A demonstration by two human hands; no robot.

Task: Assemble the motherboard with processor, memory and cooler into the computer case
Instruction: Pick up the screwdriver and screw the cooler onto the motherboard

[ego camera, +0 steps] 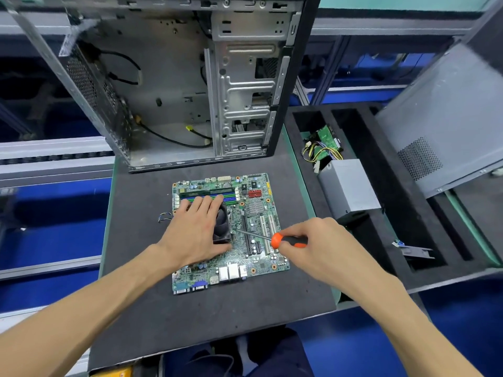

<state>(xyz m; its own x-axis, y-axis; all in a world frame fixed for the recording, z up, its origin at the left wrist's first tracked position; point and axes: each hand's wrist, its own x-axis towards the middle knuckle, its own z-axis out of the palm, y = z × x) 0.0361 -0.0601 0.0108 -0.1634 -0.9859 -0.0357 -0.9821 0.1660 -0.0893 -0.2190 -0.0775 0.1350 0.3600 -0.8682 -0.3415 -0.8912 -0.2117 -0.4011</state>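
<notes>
The motherboard [231, 229] lay flat mid-mat [190, 322], just in front of the open computer case [174, 85] standing at the mat's far edge. The left hand [196, 229] rested on the cooler [223, 224], fingers straight and spread. The right hand [315, 243] gripped a screwdriver [283, 240] — its tip at the cooler's right edge.

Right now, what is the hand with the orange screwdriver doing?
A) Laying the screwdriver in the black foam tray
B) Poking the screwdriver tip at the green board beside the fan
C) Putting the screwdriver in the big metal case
B: the right hand grips the screwdriver, its tip down on the motherboard next to the cooler, which the left hand rests on.
</notes>
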